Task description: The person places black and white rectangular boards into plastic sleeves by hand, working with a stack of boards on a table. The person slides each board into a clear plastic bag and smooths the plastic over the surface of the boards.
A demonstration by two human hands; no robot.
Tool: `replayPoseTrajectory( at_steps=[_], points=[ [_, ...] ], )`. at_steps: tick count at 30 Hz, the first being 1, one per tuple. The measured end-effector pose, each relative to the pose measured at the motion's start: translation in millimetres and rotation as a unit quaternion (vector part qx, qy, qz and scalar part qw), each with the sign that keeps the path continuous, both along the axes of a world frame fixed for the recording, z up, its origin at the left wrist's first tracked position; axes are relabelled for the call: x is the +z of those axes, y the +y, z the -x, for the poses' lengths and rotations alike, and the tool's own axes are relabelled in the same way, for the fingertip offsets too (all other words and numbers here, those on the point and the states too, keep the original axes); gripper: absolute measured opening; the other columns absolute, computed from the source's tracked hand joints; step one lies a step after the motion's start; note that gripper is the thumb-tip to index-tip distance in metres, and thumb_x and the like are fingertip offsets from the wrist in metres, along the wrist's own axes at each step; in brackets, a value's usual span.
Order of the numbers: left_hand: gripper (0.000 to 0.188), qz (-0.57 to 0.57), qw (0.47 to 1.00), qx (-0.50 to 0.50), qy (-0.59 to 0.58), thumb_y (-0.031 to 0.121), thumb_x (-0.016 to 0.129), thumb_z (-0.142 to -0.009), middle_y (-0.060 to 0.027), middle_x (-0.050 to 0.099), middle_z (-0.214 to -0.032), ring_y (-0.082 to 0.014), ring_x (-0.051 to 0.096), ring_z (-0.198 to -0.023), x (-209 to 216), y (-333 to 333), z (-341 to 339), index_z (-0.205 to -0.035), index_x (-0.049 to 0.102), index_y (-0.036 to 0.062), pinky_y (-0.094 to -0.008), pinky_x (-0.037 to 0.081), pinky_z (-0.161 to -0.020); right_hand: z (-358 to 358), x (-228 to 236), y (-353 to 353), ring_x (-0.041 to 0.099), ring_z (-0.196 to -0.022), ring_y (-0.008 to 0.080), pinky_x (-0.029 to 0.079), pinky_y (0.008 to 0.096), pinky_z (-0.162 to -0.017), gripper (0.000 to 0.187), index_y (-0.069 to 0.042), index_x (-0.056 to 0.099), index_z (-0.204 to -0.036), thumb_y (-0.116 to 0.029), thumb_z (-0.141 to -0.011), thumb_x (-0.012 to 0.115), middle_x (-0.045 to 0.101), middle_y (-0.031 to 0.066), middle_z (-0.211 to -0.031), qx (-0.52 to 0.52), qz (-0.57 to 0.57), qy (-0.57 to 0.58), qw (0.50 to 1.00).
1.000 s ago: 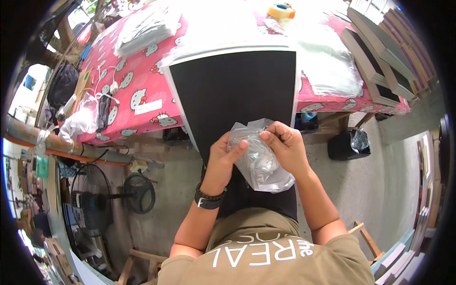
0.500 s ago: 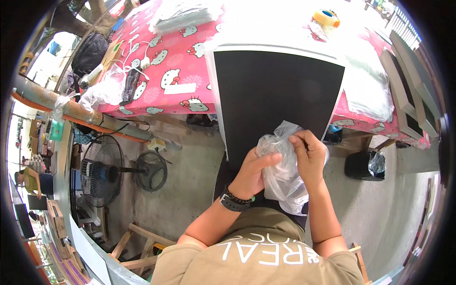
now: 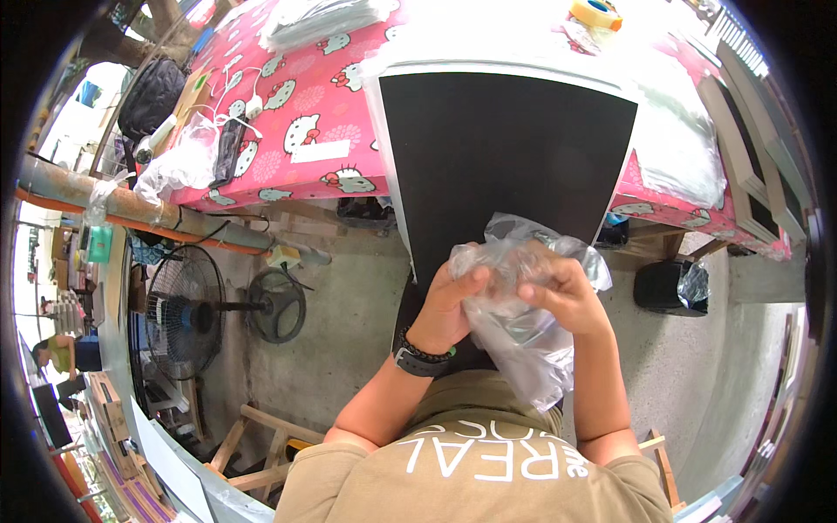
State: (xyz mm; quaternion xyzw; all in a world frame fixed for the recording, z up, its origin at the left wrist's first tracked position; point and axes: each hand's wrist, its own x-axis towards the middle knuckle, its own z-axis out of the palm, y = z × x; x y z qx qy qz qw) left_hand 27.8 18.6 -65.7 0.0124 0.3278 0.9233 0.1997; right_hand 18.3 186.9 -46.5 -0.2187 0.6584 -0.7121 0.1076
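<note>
Fingers of the left hand (image 3: 449, 301) curl tight into the top edge of a clear plastic bag (image 3: 523, 336), a dark bracelet on that wrist. The bag hangs crumpled between both hands, in front of a black board (image 3: 497, 161) that leans against the pink patterned tablecloth (image 3: 301, 113) — its lower part drapes down toward the person's chest. The right hand (image 3: 567, 292) pinches the bag's other top corner, fingers closed on the film. Far left, a floor fan (image 3: 183, 301) stands on the concrete.
</note>
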Motion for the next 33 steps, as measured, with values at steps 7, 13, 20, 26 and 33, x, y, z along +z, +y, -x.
replayPoseTrajectory(
  at_steps=[7,13,20,26,33],
  points=[
    [0.013,0.557,0.772,0.303,0.043,0.018,0.045,-0.087,-0.0032,0.044,-0.071,-0.0137,0.045,-0.061,-84.0,-121.6,14.6,-0.087,0.039,0.0062,-0.0302,0.041,-0.057,-23.5,-40.9,175.4,0.053,-0.072,0.0133,0.046,0.0275,-0.066,0.034,-0.003,0.048,-0.107,-0.028,-0.091,0.033,0.054,0.0062,-0.085,-0.305,0.376,-0.009,0.875],
    [0.029,0.726,0.404,0.527,0.181,0.011,0.037,-0.089,-0.0037,0.047,-0.067,-0.0107,0.045,-0.059,-29.4,-252.1,-7.0,-0.115,0.04,0.0002,-0.0236,0.04,-0.054,-28.2,71.9,155.0,0.051,-0.075,0.0099,0.045,0.0217,-0.061,0.031,-0.001,0.05,-0.102,-0.027,-0.089,0.04,0.055,0.0054,-0.089,-0.681,0.025,0.046,0.731],
    [0.039,0.356,0.87,0.126,0.318,0.017,0.061,-0.075,-0.0096,0.05,-0.093,-0.0096,0.049,-0.07,64.5,-24.5,9.0,-0.107,0.046,-0.0005,-0.0215,0.04,-0.06,-6.8,53.8,-29.0,0.053,-0.055,0.011,0.041,0.0229,-0.051,0.008,-0.002,0.058,-0.081,-0.008,-0.075,0.06,0.057,0.0034,-0.064,-0.123,-0.2,0.182,0.955],
    [0.031,0.065,0.983,-0.122,0.124,0.022,0.06,-0.077,-0.0123,0.056,-0.084,-0.0137,0.054,-0.07,44.6,-49.5,-12.6,-0.096,0.052,-0.0009,-0.0252,0.045,-0.061,-8.2,69.1,25.7,0.05,-0.049,0.0085,0.037,0.0222,-0.045,0.014,-0.001,0.06,-0.068,-0.009,-0.066,0.071,0.056,0.0046,-0.057,0.153,-0.152,-0.007,0.976],
    [0.035,-0.307,0.925,-0.181,0.133,0.03,0.058,-0.076,-0.0127,0.056,-0.086,-0.0182,0.054,-0.071,21.8,-60.1,-1.8,-0.092,0.052,-0.0009,-0.0287,0.043,-0.063,-65.1,-29.0,47.7,0.057,-0.069,0.0172,0.045,0.0322,-0.064,0.026,-0.004,0.06,-0.082,-0.027,-0.072,0.066,0.06,0.0094,-0.078,-0.006,0.353,-0.154,0.923]
  ],
)
